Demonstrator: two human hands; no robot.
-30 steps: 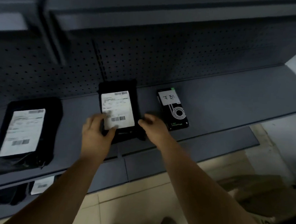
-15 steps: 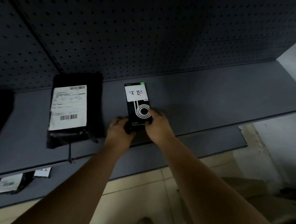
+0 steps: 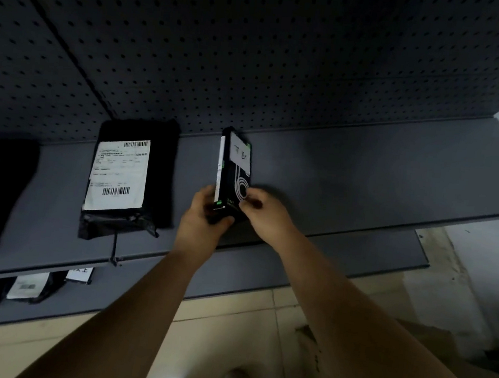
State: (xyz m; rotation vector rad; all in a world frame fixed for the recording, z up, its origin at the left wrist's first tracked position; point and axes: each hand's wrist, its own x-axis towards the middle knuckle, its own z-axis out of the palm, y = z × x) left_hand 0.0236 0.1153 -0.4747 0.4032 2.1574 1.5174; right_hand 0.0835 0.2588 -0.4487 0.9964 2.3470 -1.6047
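Black box [image 3: 234, 175] on edge (seemingly) — left hand [image 3: 201, 223], right hand [image 3: 265, 218] gripping.

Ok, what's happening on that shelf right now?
A person grips the near end of a small black box with both hands, left hand at its side, right hand on its printed face. The box is tipped up on edge over the grey shelf. A black mailer bag lies flat to its left.
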